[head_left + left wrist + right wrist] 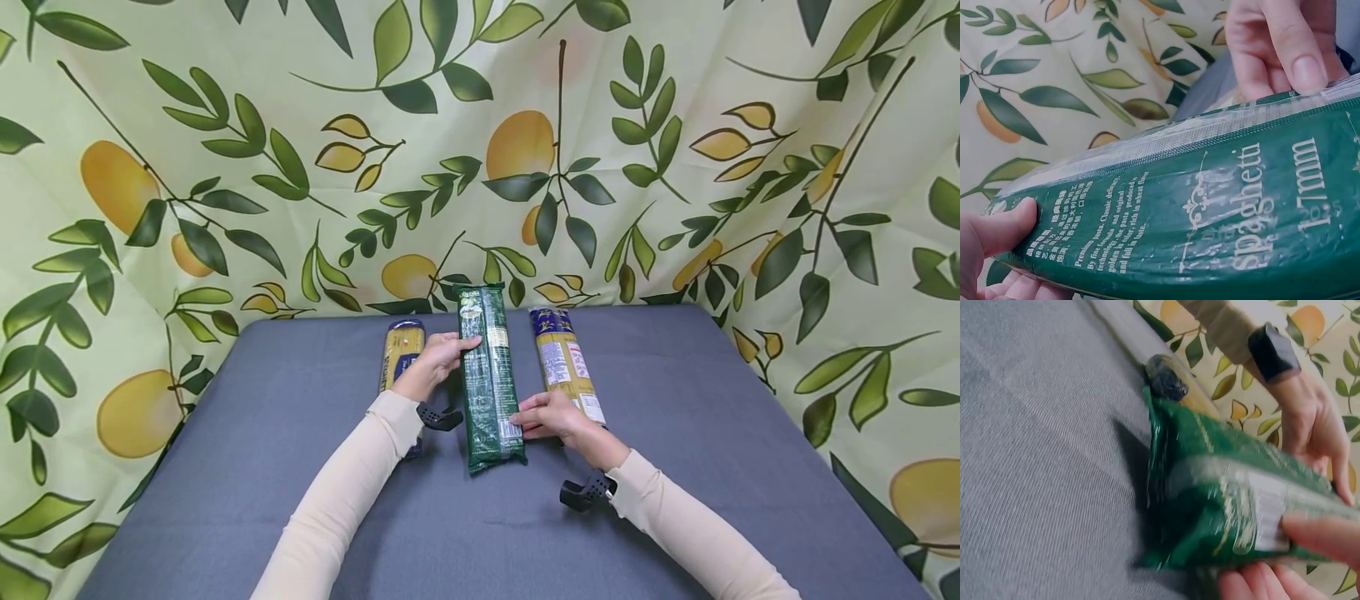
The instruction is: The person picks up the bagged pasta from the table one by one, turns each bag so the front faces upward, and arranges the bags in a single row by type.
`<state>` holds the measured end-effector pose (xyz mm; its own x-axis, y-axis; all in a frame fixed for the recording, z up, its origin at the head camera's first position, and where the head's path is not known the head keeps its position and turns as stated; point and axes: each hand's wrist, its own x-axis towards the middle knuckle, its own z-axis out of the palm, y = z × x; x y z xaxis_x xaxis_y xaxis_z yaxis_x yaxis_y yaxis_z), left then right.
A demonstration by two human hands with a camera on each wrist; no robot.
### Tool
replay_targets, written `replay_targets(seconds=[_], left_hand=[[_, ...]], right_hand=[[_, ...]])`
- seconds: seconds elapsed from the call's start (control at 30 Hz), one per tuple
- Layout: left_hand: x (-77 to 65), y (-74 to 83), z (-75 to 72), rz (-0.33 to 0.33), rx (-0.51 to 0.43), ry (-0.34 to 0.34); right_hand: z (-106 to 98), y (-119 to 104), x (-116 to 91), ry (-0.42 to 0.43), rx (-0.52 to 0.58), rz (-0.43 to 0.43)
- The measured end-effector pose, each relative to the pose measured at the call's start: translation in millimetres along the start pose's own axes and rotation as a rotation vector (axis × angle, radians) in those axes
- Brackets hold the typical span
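Both hands hold a green spaghetti packet [489,392], its long side pointing away from me and its printed back with a barcode facing up. My left hand [441,360] grips its left edge near the far end, thumb on top and fingers underneath. At the near right edge my right hand [555,417] pinches the packet beside the barcode, thumb above in the right wrist view. "Spaghetti 1.7mm" shows on the green packet [1210,219] in the left wrist view. In the right wrist view its near end [1179,500] is raised over the cloth, casting a shadow.
A yellow pasta packet with a dark blue label [393,358] lies to the left, partly behind the left forearm. Another yellow pasta packet with a blue top [562,354] lies to the right. Grey cloth covers the table [300,400]; a leaf-patterned curtain [465,167] stands behind.
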<state>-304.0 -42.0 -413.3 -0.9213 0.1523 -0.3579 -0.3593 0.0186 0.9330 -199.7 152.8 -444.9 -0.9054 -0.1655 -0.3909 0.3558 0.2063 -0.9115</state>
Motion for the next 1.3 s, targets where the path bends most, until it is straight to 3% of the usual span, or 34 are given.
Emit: replay_targets(seconds=[0.13,0.3,0.4,0.63,0.83,1.07,1.3], left_hand=[[-2.1,2.3,-1.2,0.0,0.025,-0.018],[-6.0,6.1,-3.2,0.001,0.039,-0.018],[-8.9,7.7,-5.1,-0.004,0.043,-0.018],[-10.6,8.5,-6.9,-0.025,0.041,-0.041],[-7.5,9.5,-1.7,0.011,0.029,-0.064],[-8.8,14.7,-2.7,0.016,0.194,0.001],[-11.4,14.6,0.7,0.056,0.179,0.106]], right_hand=[[-2,6,4,-0.094,0.046,0.01],[0,8,8,-0.247,0.081,-0.043],[3,7,8,-0.285,0.101,-0.068],[8,8,5,-0.213,0.144,-0.096],[10,8,7,-0.119,0.16,-0.099],[10,1,3,-0.029,0.096,-0.109],[11,-1,1,0.032,0.036,-0.137]])
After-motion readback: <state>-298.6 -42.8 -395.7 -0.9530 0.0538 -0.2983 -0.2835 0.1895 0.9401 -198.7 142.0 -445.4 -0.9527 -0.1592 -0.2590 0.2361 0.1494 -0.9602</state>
